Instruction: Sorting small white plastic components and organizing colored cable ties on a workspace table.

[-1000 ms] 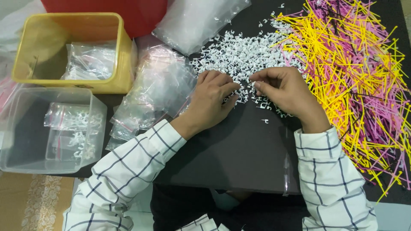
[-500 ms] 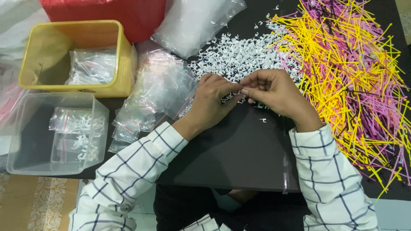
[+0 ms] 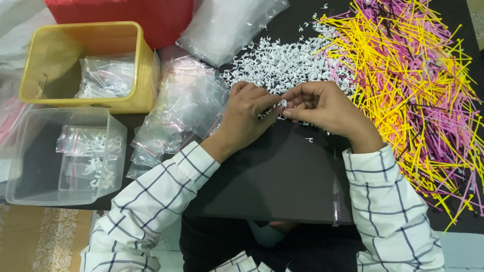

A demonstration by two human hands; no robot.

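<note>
The left hand [image 3: 247, 113] and right hand [image 3: 322, 108] meet fingertip to fingertip at the near edge of a heap of small white clips [image 3: 282, 63] on the dark counter [image 3: 272, 181]. Both hands are curled, fingers pinched together over something tiny where they meet; what it is cannot be made out. 1 stray clip [image 3: 309, 139] lies on the counter just below the right hand. To the right spreads a tangle of yellow and pink ties [image 3: 413, 85]. Beside the left hand lies a pile of small clear bags [image 3: 176, 111]. Farther left, a yellow tub [image 3: 143, 60] holds a crumpled clear bag, and a clear box [image 3: 115, 161] holds a few filled bags of white clips. A larger clear bag [image 3: 227, 25] lies above the heap.
</note>
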